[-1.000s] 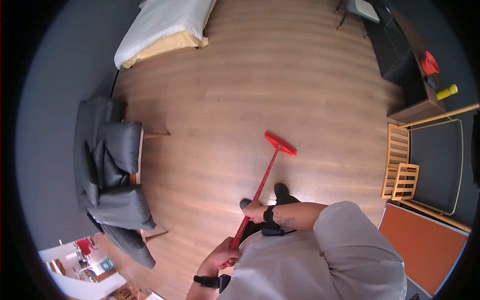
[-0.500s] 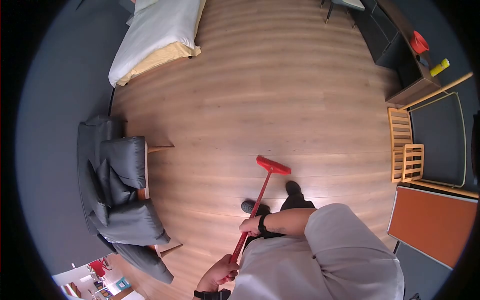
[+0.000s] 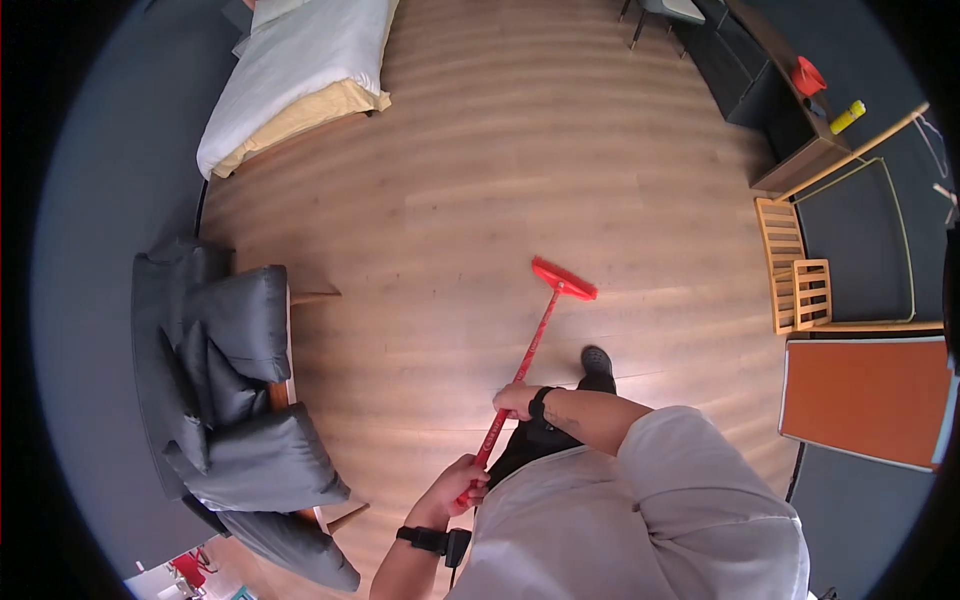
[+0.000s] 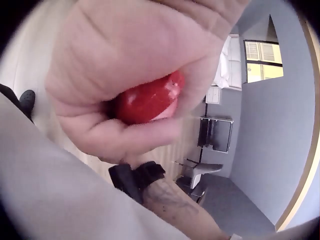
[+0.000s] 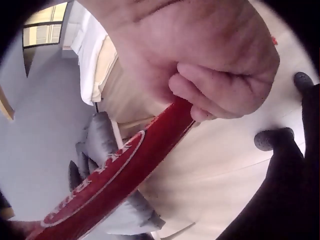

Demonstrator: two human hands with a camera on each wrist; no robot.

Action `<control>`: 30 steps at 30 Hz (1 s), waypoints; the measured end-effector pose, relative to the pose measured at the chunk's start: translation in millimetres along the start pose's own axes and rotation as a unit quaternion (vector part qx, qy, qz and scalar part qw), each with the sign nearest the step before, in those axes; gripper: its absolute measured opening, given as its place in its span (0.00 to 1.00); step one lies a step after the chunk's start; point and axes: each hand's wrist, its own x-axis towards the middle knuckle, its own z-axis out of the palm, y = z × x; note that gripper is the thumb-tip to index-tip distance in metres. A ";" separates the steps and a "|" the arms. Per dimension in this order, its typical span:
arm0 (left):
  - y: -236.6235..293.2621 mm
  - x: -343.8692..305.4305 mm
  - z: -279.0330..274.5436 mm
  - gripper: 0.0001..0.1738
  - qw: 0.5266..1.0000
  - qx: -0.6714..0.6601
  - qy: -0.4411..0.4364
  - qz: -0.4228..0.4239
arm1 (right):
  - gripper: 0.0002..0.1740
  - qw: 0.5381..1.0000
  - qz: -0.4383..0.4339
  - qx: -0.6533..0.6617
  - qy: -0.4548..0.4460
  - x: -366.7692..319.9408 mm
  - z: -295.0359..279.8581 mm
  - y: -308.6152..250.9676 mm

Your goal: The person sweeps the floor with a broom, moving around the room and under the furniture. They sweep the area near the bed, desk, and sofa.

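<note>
A sweeping stroke seems in hand: the red broom (image 3: 491,441) slants up from lower centre, its brush head (image 3: 564,279) against the floor (image 3: 440,220) mid-frame. Left hand (image 3: 452,491) near the top end, right hand (image 3: 517,400) farther down — each grip curled snugly round the handle (image 3: 535,345). The next move calls for both guiding it together.

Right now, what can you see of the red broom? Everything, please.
The broom is red throughout: a long straight handle and a crosswise head with short bristles along its far edge. The left hand grips near the top end, the right hand lower down. Between them, pale lettering sits inside an oval outline. The handle looks glossy. It slants away from the person over the wood-look floor. Whether the bristles touch it, I can't tell.
</note>
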 end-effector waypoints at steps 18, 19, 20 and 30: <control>-47.1 -86.7 -54.1 0.13 0.998 0.025 0.045 0.025 | 0.07 0.916 0.319 0.238 -0.057 19.1 74.0 -121.8; -46.5 -78.7 -55.4 0.13 0.997 0.034 0.054 0.040 | 0.09 0.924 0.299 0.225 -0.071 23.8 70.6 -110.6; -43.3 -72.1 -55.7 0.14 0.996 0.044 0.064 0.054 | 0.09 0.924 0.299 0.228 -0.069 30.3 65.2 -101.2; 0.3 -73.0 -42.3 0.14 0.988 0.030 0.150 0.023 | 0.12 0.912 0.212 0.255 -0.241 55.8 18.2 -118.3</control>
